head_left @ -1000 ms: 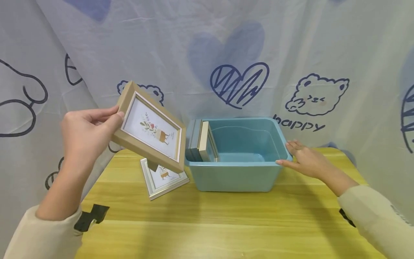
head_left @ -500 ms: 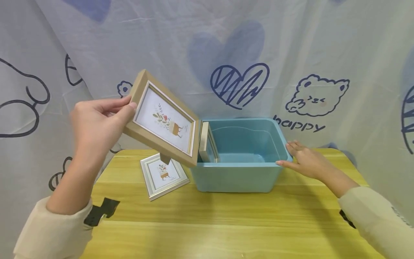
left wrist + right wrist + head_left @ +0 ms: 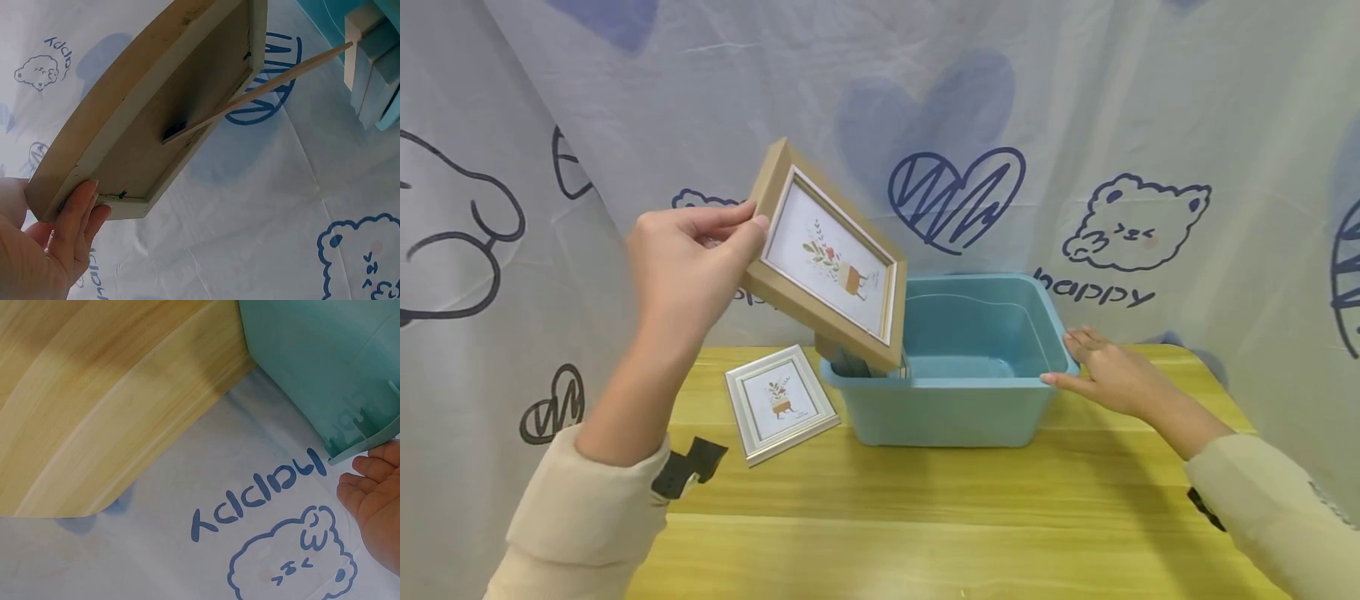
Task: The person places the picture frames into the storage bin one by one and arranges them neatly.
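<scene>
Aloft, a tan frame [image 3: 831,258] tilts in the left hand [image 3: 688,262]

It hangs near the centre of the head view, overlapping the left end of the bin [image 3: 955,412], its left edge pinched between thumb and fingers. The left wrist view shows a stand leg [image 3: 269,90] jutting from its back, and more frames [image 3: 372,62] side by side at upper right. Right of centre, the right hand [image 3: 1105,371] rests on the bin's rim, fingers extended. Left of the bin, a silver frame [image 3: 780,404] lies picture-up on the table [image 3: 850,517].
</scene>
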`<state>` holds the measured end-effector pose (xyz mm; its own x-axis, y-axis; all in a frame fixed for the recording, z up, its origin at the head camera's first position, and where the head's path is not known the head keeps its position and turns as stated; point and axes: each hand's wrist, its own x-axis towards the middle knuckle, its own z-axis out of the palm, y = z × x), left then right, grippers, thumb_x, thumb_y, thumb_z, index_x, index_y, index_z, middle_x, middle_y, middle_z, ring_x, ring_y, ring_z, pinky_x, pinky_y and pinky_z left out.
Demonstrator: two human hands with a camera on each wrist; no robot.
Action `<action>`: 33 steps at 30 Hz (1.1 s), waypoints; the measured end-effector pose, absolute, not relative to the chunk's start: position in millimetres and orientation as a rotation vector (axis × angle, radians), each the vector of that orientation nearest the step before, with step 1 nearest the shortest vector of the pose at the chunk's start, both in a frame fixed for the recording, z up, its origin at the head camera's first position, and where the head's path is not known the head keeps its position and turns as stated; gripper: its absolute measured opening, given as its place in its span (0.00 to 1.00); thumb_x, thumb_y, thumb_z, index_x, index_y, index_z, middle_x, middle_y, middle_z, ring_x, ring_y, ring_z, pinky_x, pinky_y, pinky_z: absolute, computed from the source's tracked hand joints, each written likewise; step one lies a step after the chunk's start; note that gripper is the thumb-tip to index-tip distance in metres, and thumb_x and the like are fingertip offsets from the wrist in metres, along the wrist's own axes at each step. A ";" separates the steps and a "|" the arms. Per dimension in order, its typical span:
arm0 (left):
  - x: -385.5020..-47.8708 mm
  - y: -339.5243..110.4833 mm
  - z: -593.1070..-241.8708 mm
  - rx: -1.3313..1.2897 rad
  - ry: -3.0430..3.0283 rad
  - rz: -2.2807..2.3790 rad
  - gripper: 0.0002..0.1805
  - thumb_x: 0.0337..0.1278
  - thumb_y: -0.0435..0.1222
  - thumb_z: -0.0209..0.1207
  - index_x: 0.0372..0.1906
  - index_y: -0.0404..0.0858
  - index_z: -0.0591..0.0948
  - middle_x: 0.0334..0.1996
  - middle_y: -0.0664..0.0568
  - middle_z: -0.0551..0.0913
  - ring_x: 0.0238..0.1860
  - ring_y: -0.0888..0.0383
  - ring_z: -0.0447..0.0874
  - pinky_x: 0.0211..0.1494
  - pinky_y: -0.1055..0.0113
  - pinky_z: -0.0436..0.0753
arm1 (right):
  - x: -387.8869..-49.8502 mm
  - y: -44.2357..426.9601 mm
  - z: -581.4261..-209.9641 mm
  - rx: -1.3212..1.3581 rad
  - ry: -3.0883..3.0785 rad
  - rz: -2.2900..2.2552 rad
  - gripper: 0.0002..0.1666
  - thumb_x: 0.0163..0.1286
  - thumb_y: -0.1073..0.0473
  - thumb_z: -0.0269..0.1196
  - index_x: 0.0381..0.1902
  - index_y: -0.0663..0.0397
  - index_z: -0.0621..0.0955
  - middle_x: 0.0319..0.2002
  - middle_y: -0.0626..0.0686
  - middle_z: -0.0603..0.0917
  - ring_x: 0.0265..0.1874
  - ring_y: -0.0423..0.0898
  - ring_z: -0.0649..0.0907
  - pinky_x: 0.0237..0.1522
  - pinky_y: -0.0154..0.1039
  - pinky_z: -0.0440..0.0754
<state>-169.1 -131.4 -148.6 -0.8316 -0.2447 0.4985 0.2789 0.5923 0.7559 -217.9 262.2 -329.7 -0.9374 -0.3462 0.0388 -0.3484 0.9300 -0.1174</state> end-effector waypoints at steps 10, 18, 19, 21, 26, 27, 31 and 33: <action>-178.5 -110.0 -159.0 -0.104 -2.231 -1.265 0.12 0.52 0.37 0.61 0.43 0.39 0.85 0.35 0.43 0.87 0.24 0.72 0.80 0.28 0.79 0.81 | -218.3 263.4 -331.6 0.547 -3.064 0.205 0.51 0.65 0.33 0.50 0.64 0.76 0.61 0.66 0.74 0.59 0.65 0.70 0.59 0.62 0.64 0.62; -190.4 -94.1 -172.9 -0.169 -2.190 -1.263 0.11 0.51 0.35 0.62 0.40 0.37 0.86 0.34 0.44 0.87 0.24 0.61 0.82 0.22 0.80 0.77 | -218.8 263.1 -333.5 0.540 -3.068 0.212 0.51 0.65 0.32 0.50 0.64 0.75 0.61 0.66 0.73 0.58 0.65 0.70 0.59 0.62 0.65 0.61; -191.7 -91.3 -174.5 -0.175 -2.184 -1.269 0.11 0.50 0.35 0.62 0.40 0.37 0.86 0.34 0.44 0.87 0.24 0.60 0.83 0.22 0.80 0.77 | -218.7 263.3 -333.5 0.540 -3.066 0.209 0.51 0.65 0.33 0.50 0.64 0.75 0.61 0.66 0.73 0.58 0.65 0.70 0.59 0.62 0.65 0.61; -193.9 -86.0 -177.7 -0.189 -2.173 -1.273 0.11 0.50 0.35 0.62 0.40 0.36 0.86 0.34 0.44 0.87 0.26 0.56 0.84 0.21 0.79 0.77 | -218.5 263.5 -333.4 0.545 -3.064 0.206 0.51 0.65 0.33 0.50 0.64 0.75 0.61 0.66 0.73 0.58 0.65 0.70 0.59 0.62 0.65 0.61; -201.7 -74.0 -188.3 -0.214 -2.175 -1.275 0.11 0.51 0.35 0.63 0.40 0.35 0.85 0.35 0.44 0.87 0.27 0.54 0.84 0.20 0.79 0.75 | -218.7 263.1 -333.5 0.547 -3.066 0.210 0.51 0.65 0.33 0.50 0.64 0.76 0.61 0.66 0.74 0.58 0.65 0.70 0.59 0.62 0.65 0.61; -203.4 -71.7 -190.7 -0.215 -2.177 -1.282 0.11 0.51 0.35 0.63 0.40 0.36 0.85 0.35 0.44 0.87 0.27 0.55 0.84 0.19 0.79 0.75 | -218.7 263.1 -333.5 0.545 -3.067 0.209 0.51 0.65 0.33 0.50 0.64 0.76 0.61 0.66 0.74 0.58 0.65 0.70 0.59 0.62 0.65 0.61; -209.6 -62.7 -200.4 -0.211 -2.178 -1.290 0.11 0.52 0.36 0.62 0.40 0.36 0.86 0.35 0.45 0.88 0.27 0.54 0.83 0.15 0.79 0.68 | -218.6 263.2 -333.4 0.542 -3.066 0.214 0.51 0.65 0.33 0.50 0.64 0.75 0.61 0.66 0.74 0.59 0.65 0.70 0.59 0.61 0.65 0.62; -212.3 -58.5 -205.3 -0.213 -2.176 -1.288 0.11 0.52 0.36 0.62 0.40 0.36 0.86 0.35 0.45 0.88 0.27 0.54 0.83 0.14 0.78 0.65 | -218.5 263.5 -333.4 0.543 -3.060 0.217 0.51 0.65 0.33 0.50 0.64 0.75 0.61 0.66 0.74 0.59 0.65 0.70 0.59 0.61 0.65 0.62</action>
<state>-212.3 -58.5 -205.3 -0.8101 -0.1571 0.5648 0.4195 0.5177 0.7456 -218.5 263.5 -333.4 -0.9388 -0.3408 0.0500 -0.3444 0.9295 -0.1320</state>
